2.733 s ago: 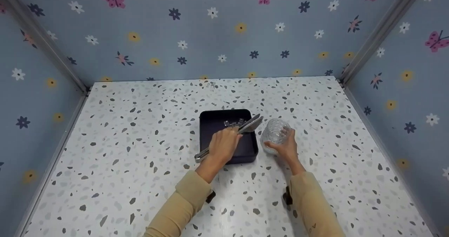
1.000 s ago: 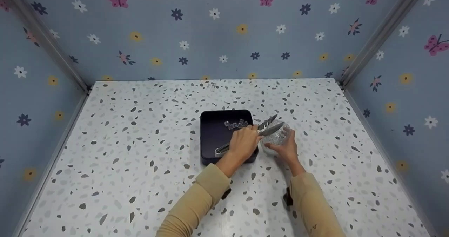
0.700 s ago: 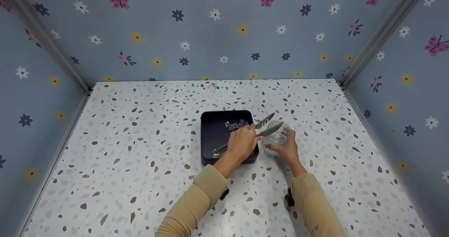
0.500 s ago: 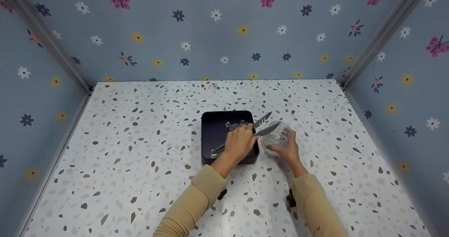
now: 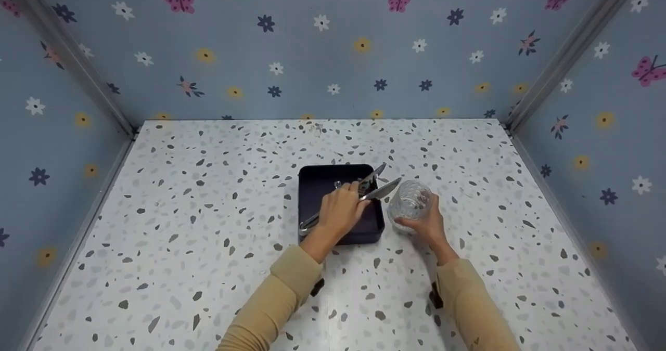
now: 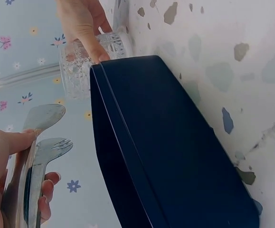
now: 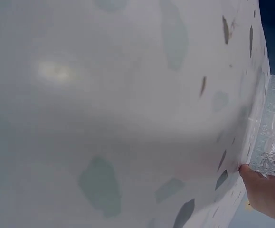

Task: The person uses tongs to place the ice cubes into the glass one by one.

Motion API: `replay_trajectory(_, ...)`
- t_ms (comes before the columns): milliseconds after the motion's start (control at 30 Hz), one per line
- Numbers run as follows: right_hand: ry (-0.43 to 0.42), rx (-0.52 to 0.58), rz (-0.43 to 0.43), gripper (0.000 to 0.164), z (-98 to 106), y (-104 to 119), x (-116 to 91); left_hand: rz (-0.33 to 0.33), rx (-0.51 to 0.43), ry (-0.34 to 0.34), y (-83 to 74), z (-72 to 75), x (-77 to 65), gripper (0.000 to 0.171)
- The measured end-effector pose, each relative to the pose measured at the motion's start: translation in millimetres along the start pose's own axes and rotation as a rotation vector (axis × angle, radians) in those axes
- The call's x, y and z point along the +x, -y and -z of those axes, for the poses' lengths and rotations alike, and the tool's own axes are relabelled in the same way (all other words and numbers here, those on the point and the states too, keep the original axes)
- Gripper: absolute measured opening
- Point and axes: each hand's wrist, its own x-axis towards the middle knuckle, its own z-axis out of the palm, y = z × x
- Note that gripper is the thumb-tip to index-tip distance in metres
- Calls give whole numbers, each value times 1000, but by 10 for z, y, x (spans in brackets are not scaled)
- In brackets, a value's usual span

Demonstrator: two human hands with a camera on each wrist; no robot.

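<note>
My left hand point(image 5: 339, 208) grips metal serving tongs point(image 5: 384, 189) above the dark square tray point(image 5: 341, 238). In the left wrist view one arm of the tongs ends in a flat spoon shape, the other in a slotted fork shape; the tips stand apart with nothing between them. Close to the tray's right side, my right hand point(image 5: 427, 222) holds a clear patterned glass point(image 5: 410, 200) standing on the table, thumb in front and fingers round the far side. Small clear cubes point(image 5: 338, 184) lie in the tray, mostly hidden behind my left hand and the tongs.
The white speckled table point(image 5: 208, 210) lies under everything. Blue walls point(image 5: 333, 39) with flowers and butterflies enclose its back and both sides. A dark band sits at each sleeve cuff.
Over the last second my left hand has drawn the tongs left, from over the glass back above the tray. The tongs stayed spread. My right hand and the glass stay in place.
</note>
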Motion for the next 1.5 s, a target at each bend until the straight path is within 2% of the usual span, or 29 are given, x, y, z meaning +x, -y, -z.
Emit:
replay_trajectory(367, 22, -41, 15, 99, -5, -21, -35, 44, 17, -18, 239, 4, -45, 46)
replay_trajectory(700, 74, -85, 0, 103, 28, -2, -60, 73, 37, -16, 391, -35, -69, 42)
replay_trajectory(1100, 117, -123, 31, 101, 72, 1, -107, 107, 68, 39, 576, -66, -93, 43)
replay_trajectory(1500, 136, -149, 67, 98, 79, 3, -190, 154, 78, 26, 664, -97, -63, 39)
